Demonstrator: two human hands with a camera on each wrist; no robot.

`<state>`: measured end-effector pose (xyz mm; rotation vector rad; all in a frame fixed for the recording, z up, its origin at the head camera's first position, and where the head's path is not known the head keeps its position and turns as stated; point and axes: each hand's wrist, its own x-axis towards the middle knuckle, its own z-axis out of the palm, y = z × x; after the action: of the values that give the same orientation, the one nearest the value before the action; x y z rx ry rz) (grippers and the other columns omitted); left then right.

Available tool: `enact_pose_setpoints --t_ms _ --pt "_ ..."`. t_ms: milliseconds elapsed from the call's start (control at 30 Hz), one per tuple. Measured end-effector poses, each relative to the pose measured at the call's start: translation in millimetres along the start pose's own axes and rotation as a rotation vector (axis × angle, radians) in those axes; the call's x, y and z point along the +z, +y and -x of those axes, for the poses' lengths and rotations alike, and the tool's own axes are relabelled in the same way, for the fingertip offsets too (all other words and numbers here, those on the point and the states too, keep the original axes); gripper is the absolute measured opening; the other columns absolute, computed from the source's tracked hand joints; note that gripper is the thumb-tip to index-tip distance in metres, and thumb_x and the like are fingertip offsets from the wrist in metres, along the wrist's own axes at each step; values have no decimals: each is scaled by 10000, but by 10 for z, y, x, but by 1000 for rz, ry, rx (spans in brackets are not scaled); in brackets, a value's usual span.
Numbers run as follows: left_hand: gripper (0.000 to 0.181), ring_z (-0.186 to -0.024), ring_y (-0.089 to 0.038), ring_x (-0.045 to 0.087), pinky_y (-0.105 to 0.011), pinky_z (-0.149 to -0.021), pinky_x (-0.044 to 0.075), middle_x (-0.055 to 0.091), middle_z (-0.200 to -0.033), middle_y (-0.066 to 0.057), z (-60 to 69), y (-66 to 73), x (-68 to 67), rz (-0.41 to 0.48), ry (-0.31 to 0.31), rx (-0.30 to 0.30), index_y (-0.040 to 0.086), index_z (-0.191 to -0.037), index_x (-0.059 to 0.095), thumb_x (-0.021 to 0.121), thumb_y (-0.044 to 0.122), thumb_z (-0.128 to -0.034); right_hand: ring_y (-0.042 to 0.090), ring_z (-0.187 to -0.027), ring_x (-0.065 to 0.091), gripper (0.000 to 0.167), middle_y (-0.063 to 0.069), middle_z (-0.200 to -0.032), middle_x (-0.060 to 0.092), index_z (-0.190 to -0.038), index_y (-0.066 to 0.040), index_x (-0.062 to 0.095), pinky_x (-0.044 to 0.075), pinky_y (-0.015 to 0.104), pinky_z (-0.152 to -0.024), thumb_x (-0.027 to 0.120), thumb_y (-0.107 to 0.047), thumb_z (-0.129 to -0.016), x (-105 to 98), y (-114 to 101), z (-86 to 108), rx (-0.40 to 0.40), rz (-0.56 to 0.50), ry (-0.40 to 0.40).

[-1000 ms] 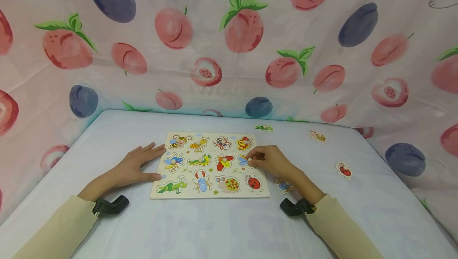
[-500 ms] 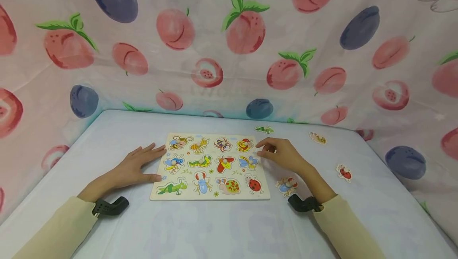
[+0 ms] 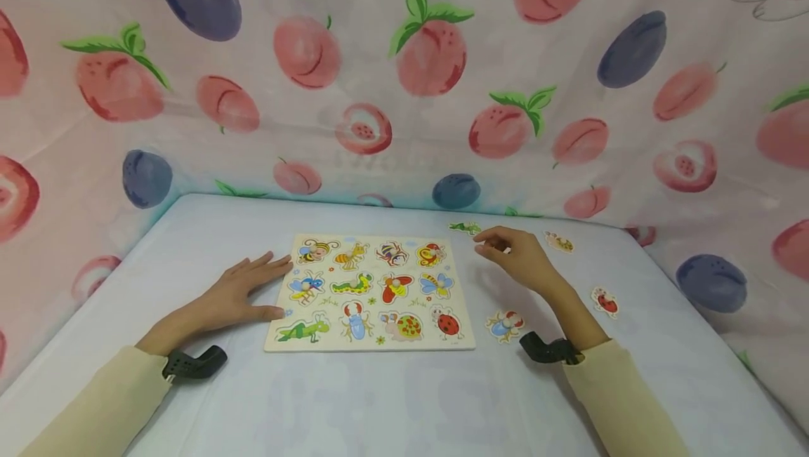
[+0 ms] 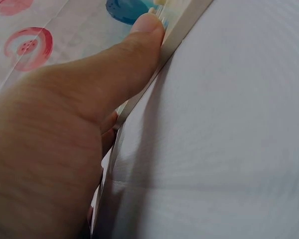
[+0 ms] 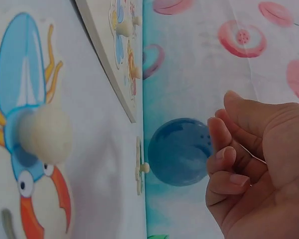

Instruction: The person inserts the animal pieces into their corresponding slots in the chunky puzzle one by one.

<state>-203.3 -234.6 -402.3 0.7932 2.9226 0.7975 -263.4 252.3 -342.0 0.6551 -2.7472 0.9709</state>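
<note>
A wooden insect puzzle board [image 3: 404, 345] lies flat on the white-covered table. My left hand [image 3: 237, 294] rests at its left edge with fingers spread; in the left wrist view the thumb [image 4: 134, 55] lies on the board's edge. My right hand [image 3: 515, 253] hovers beyond the board's right side, fingers loosely bent, nothing between them. Just off its fingertips is a green grasshopper piece [image 3: 463, 228]. The striped blue-winged bee piece [image 3: 437, 285] sits in the board's middle row. A blue beetle piece [image 3: 505, 326] lies right of the board, its round knob [image 5: 50, 133] large in the right wrist view.
A snail piece [image 3: 560, 241] lies at the back right, and a ladybug piece [image 3: 605, 302] nearer on the right. A fruit-printed cloth [image 3: 404, 155] rises behind the table. Black wrist cameras [image 3: 197, 362] sit on both wrists.
My right hand has let go of the bee piece on the board and moved right and back, towards the grasshopper piece. The beetle piece has come into full view. My left hand stays put.
</note>
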Motion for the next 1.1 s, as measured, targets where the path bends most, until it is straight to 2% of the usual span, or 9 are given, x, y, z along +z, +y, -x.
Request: enact_pose_setpoints --t_ms 200,367,600,733,933,1100 --pt "855 -1420 -372 165 -567 -1117 78 350 -1516 -81 -11 8 4 6 17 14 84 -1458 404 706 530 -795 169 -731 590 261 3 -838 663 -1094 -79 696 467 302 -590 677 -261 -908 -38 77 -68 3 20 31" --pt "863 -1421 -371 160 -568 -1119 73 342 -1519 -80 -8 7 -15 -10 10 2 78 -1461 396 702 535 -796 198 -758 598 276 49 -863 663 -1101 -53 695 465 315 -590 674 -251 -911 -97 127 -247 -2 40 13" --pt "867 -1423 -373 151 -570 -1120 65 335 -1522 -82 -1 0 -10 8 2 -15 78 -1461 394 703 537 -794 226 -843 608 265 85 -941 668 -1125 -93 684 494 370 -700 656 -263 -924 -72 175 -539 82 8 -51" --pt "881 -1426 -368 142 -564 -1123 57 328 -1526 -79 -5 10 6 7 -1 -32 76 -1463 391 706 544 -786 251 -856 608 282 114 -949 668 -1140 -43 672 489 371 -709 653 -228 -927 11 266 -662 119 -5 -65" --pt "882 -1426 -367 141 -562 -1124 55 330 -1525 -81 -5 12 4 -1 2 -31 74 -1462 391 704 545 -785 285 -904 600 333 139 -1015 652 -1189 -17 642 485 392 -761 661 -214 -921 123 427 -795 198 -51 -85" --pt "872 -1424 -370 147 -560 -1124 58 335 -1522 -86 -5 3 11 -6 9 -19 72 -1460 395 704 537 -789 299 -976 580 338 154 -1072 629 -1199 -15 639 485 407 -806 673 -184 -909 207 527 -843 236 -110 -67"
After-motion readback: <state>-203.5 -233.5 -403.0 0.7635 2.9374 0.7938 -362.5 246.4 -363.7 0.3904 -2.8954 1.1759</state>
